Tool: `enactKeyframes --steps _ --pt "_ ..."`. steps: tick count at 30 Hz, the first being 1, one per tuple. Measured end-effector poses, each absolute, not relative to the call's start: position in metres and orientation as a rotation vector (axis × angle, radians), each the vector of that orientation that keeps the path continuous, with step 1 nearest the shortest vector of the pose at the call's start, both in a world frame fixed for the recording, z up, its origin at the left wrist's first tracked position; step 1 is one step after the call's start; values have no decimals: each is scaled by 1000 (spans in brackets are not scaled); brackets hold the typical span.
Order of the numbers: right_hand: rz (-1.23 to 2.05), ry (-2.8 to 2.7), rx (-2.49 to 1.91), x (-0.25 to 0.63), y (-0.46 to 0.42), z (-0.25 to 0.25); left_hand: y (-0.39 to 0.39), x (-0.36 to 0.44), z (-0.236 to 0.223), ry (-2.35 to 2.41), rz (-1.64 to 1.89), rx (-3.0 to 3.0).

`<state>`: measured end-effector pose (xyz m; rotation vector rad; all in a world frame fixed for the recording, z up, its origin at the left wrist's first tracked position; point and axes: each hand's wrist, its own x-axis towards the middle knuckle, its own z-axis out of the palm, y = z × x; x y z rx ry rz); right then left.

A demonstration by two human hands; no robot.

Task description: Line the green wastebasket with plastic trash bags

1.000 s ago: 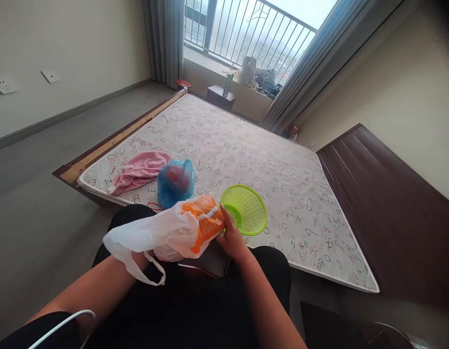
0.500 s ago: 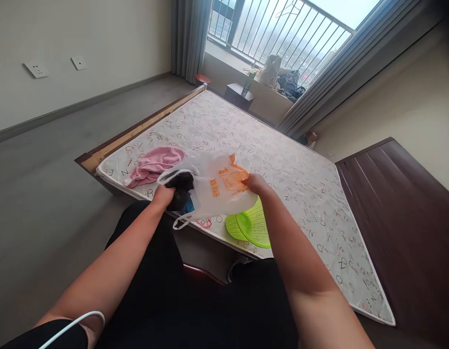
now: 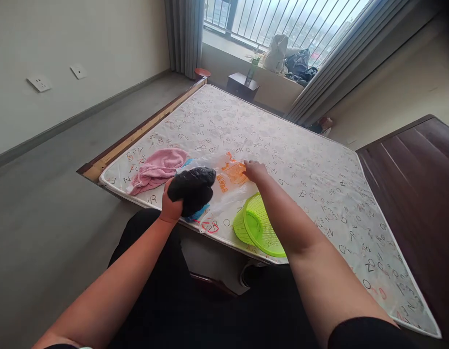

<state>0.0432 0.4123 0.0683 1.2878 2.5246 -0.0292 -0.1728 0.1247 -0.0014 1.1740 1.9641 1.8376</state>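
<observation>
My left hand [image 3: 172, 203] is closed around a black bundle [image 3: 193, 186], which looks like a crumpled black bag, held just above the near edge of the mattress [image 3: 282, 145]. My right hand [image 3: 254, 170] pinches the far end of a clear plastic bag with orange print [image 3: 229, 178], which lies flattened on the mattress. A sliver of a blue bag [image 3: 198, 213] shows under the black bundle. A green plastic basket [image 3: 258, 225] lies tipped on its side right below my right forearm.
A pink towel [image 3: 157, 168] lies crumpled near the mattress corner to the left. A dark wooden headboard [image 3: 416, 174] is on the right. A small table [image 3: 242, 85] and bags sit by the window. Grey floor [image 3: 46, 194] lies to the left.
The black bundle has come out of the clear bag in my left hand. The clear bag went down flat onto the mattress, with my right hand still on its end.
</observation>
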Motion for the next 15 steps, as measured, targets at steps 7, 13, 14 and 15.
enactKeyframes --steps 7,13,14,15 --pt "-586 3347 1535 136 276 102 225 -112 -26 2020 995 1844" --pt "-1037 3285 1759 274 85 65 261 -25 -116 2083 640 1550" --pt "-1068 3237 1813 289 64 53 259 -14 -123 2055 645 1592" --pt "-1089 3180 1853 300 48 42 256 -6 -125 2023 665 1644"
